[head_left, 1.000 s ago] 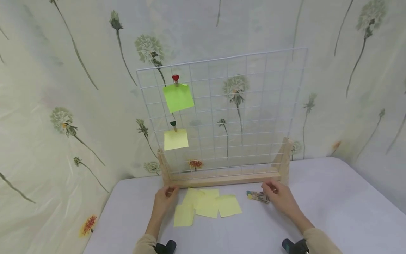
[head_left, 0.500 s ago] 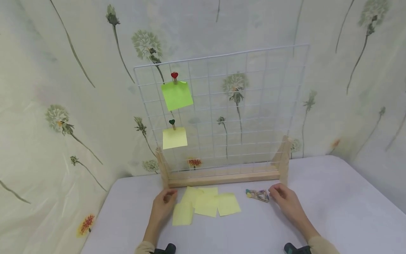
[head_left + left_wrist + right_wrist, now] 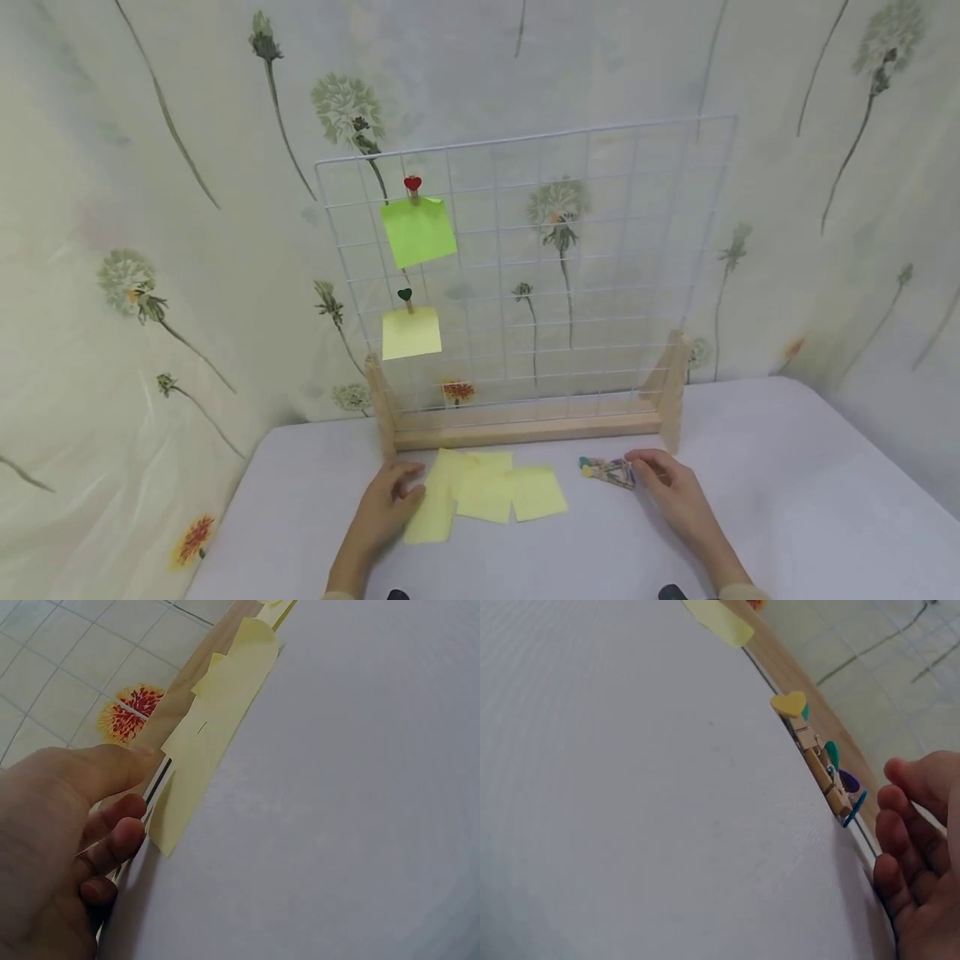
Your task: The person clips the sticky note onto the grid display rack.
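My left hand (image 3: 381,510) rests at the left edge of several overlapping yellow sticky notes (image 3: 486,490) on the table. Its thumb and fingers are loosely bent and apart, with nothing seen between them. In the left wrist view the notes (image 3: 217,712) lie just beyond the fingertips. To the right, a small pile of wooden clothespins (image 3: 613,472) with coloured heart tops lies beside my right hand (image 3: 671,492). That hand is relaxed, its fingers holding nothing; in the right wrist view a little gap separates them from the clothespins (image 3: 821,769).
Behind the notes stands a white wire grid (image 3: 517,275) on a wooden base (image 3: 525,432). A green note (image 3: 418,235) hangs there under a red-heart clothespin (image 3: 413,187). Below it, a green-heart clothespin (image 3: 406,297) holds a yellow note (image 3: 412,335). A white cloth covers the table (image 3: 570,558).
My left hand has shifted onto the notes' left edge and its thumb has spread from the fingers. The right hand drew back from the clothespins, then came slightly nearer again.
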A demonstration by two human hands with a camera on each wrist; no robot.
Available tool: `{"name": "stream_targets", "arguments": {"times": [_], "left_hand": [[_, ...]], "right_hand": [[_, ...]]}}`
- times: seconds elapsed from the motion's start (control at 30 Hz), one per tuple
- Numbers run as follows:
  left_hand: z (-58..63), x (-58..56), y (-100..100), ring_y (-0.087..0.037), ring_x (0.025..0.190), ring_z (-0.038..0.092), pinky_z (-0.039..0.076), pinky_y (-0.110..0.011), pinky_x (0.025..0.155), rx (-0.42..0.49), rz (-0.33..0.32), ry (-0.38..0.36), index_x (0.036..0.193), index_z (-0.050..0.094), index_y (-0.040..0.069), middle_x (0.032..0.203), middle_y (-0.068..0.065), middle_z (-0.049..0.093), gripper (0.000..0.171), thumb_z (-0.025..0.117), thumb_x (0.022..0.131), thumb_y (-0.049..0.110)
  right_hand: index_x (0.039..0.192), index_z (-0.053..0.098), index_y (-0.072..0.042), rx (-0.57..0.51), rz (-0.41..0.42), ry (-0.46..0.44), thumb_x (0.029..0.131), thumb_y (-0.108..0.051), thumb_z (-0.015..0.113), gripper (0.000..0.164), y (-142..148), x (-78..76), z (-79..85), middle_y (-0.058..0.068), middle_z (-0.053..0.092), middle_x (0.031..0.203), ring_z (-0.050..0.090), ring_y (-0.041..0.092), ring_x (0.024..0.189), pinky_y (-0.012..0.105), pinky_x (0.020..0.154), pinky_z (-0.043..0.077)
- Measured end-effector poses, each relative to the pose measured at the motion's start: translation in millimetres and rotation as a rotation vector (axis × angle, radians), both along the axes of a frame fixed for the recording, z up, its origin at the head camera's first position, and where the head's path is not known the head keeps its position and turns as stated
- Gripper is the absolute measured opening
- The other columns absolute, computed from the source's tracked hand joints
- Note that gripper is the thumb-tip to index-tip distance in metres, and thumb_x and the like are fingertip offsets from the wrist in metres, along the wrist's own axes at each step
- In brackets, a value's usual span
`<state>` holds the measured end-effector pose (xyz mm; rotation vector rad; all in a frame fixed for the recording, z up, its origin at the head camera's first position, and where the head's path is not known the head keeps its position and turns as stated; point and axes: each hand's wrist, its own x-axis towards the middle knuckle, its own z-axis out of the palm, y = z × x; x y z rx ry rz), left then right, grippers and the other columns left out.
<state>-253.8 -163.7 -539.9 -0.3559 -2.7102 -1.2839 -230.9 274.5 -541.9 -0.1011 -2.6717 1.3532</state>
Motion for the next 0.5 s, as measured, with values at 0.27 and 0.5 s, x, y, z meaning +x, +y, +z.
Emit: {"name": "stream_targets", "arguments": {"times": [0.27, 0.5], "left_hand": [[-7.6, 4.5, -5.2, -0.01, 0.083, 0.052, 0.045, -0.023, 0.076, 0.006, -0.025, 0.033, 0.112, 0.067, 0.015, 0.109, 0.003, 0.059, 0.028, 0.069, 0.084, 0.015], [-9.9, 0.8, -4.9, -0.01, 0.082, 0.051, 0.046, -0.025, 0.077, 0.004, -0.059, 0.099, 0.114, 0.065, 0.014, 0.113, 0.001, 0.058, 0.033, 0.07, 0.082, 0.011]], "right_hand": [[0.118, 0.061, -0.018, 0.028, -0.021, 0.006, 0.096, -0.047, 0.045, 0.04, -5.9, 0.2, -2.0, 0.003, 0.063, 0.122, 0.056, 0.01, 0.102, 0.034, 0.086, 0.047], [0.117, 0.06, -0.021, 0.077, -0.025, 0.013, 0.096, -0.046, 0.046, 0.036, -8.3, 1.5, -4.3, -0.001, 0.064, 0.119, 0.055, 0.002, 0.098, 0.029, 0.085, 0.048]]}}
